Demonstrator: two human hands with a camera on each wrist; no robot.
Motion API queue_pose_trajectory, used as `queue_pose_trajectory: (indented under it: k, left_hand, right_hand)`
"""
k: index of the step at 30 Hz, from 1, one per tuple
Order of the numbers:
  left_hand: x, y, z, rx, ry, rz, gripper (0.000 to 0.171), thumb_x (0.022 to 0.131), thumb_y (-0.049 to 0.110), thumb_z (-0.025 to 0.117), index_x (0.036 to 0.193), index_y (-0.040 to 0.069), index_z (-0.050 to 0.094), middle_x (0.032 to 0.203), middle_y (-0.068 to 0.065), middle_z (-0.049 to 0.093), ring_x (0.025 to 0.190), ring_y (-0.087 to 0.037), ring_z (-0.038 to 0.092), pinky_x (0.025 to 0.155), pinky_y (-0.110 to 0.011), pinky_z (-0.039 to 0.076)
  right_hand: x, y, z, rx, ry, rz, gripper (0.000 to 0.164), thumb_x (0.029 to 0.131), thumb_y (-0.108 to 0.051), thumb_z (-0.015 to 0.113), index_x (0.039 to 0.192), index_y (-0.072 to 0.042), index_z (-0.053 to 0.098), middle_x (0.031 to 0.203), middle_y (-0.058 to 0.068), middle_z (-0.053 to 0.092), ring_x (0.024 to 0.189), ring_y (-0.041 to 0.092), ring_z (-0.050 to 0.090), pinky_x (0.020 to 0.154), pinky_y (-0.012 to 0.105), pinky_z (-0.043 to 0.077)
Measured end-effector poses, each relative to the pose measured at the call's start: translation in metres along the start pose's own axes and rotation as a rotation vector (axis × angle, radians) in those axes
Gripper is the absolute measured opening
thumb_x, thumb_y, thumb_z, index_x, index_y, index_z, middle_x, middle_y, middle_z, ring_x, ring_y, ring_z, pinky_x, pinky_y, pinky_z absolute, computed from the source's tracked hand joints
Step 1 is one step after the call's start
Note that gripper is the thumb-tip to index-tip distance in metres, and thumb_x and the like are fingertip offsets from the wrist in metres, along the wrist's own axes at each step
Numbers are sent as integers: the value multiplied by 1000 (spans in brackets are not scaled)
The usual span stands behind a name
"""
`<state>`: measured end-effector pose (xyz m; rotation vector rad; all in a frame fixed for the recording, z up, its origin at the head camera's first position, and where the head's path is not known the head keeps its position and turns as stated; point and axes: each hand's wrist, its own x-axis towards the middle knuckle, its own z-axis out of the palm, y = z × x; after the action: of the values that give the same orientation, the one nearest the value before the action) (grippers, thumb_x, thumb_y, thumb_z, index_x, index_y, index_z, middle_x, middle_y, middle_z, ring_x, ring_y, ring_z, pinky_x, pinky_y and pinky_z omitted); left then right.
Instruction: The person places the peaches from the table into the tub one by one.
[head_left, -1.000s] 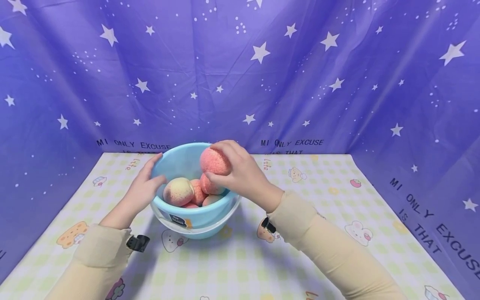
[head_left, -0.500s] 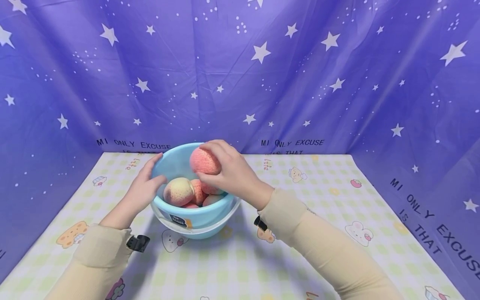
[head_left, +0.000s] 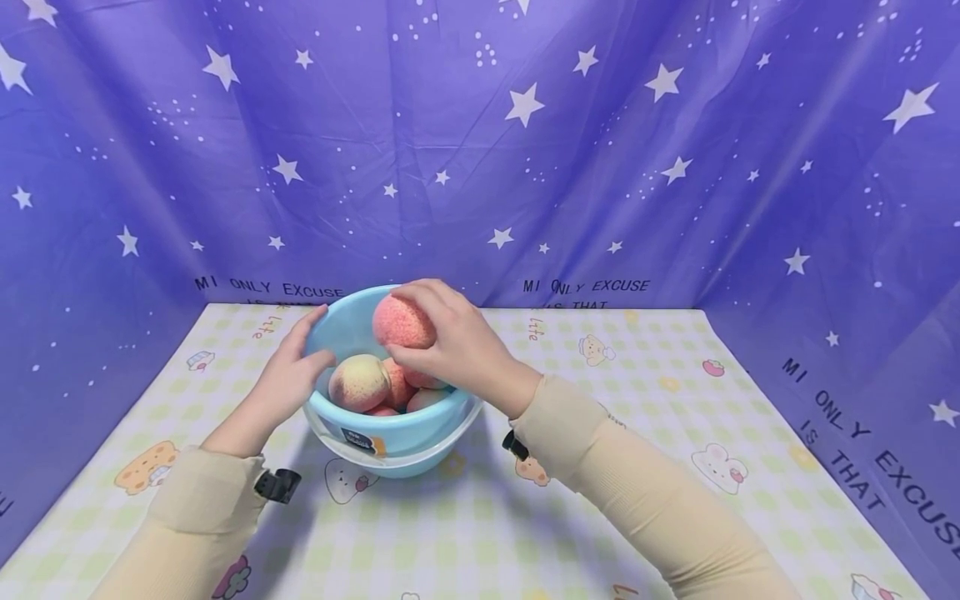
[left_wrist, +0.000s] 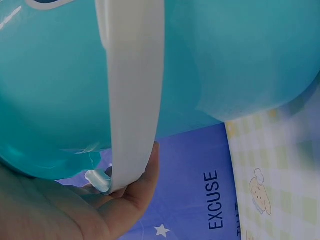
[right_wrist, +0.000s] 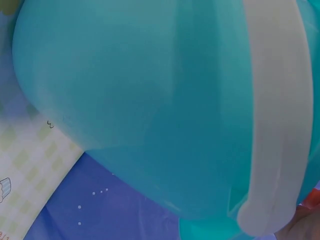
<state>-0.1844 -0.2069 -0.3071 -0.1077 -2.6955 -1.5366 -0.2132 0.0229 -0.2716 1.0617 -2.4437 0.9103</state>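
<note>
A light blue bucket (head_left: 420, 427) stands on the table, its white handle (left_wrist: 135, 90) hanging low around the front. My left hand (head_left: 273, 387) grips the bucket's left rim, thumb over the edge and fingers along the outer side. Within the bucket's mouth, my right hand (head_left: 468, 346) holds a pink peach (head_left: 401, 323) between thumb and fingers. Below it lie several more peaches, among them a yellowish one (head_left: 360, 383) with a reddish side. The right hand partly covers the peaches at the right. In the right wrist view the bucket wall hides most of that hand.
The table wears a green-and-white checked cloth (head_left: 637, 500) with printed cartoon animals. A purple curtain (head_left: 480, 150) with white stars rises behind the table and along both sides. Dark bands (head_left: 277, 485) sit at the wrists.
My right hand has moved left with the pink peach, from the bucket's right side further over its inside. The left hand and the bucket have stayed where they were.
</note>
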Motion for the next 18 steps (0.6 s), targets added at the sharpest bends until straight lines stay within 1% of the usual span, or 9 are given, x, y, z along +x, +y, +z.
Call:
queue_pose_trajectory:
  k: [2, 6, 9, 14, 18]
  left_hand:
    - [0, 0, 0, -1, 1, 1, 79, 90, 7, 48, 159, 4, 9, 163, -26, 15, 146, -49, 23, 120, -63, 19]
    - [0, 0, 0, -3, 3, 4, 79, 90, 6, 48, 159, 4, 10, 163, -26, 15, 146, -49, 23, 120, -62, 19]
    - [0, 0, 0, -2, 6, 7, 79, 90, 6, 48, 159, 4, 10, 163, -25, 16, 146, -48, 23, 120, -62, 18]
    - [0, 1, 0, 3, 6, -3, 79, 90, 7, 48, 159, 5, 11, 163, -25, 15, 147, -49, 22, 121, -62, 18]
    - [1, 1, 0, 12, 5, -15, 80, 90, 7, 48, 160, 6, 10, 164, -24, 14, 147, -49, 21, 120, -63, 18]
  right_hand:
    - [0, 0, 0, 1, -21, 5, 57, 82, -30, 78, 132, -12, 58, 132, 4, 60, 120, 20, 58, 100, 34, 52]
    - [-2, -1, -3, -6, -68, 32, 58, 84, -31, 76, 136, -14, 57, 137, 4, 58, 128, 21, 54, 109, 37, 46]
    - [-4, -1, -5, -12, -82, 55, 58, 85, -32, 75, 138, -16, 57, 139, 3, 58, 131, 21, 52, 113, 38, 42]
    - [-6, 0, -6, -3, -93, 73, 58, 85, -32, 75, 137, -15, 58, 139, 2, 59, 133, 20, 52, 114, 37, 42]
    - [-7, 2, -6, -8, -90, 70, 57, 84, -32, 76, 136, -14, 59, 138, 3, 60, 132, 20, 53, 113, 37, 43]
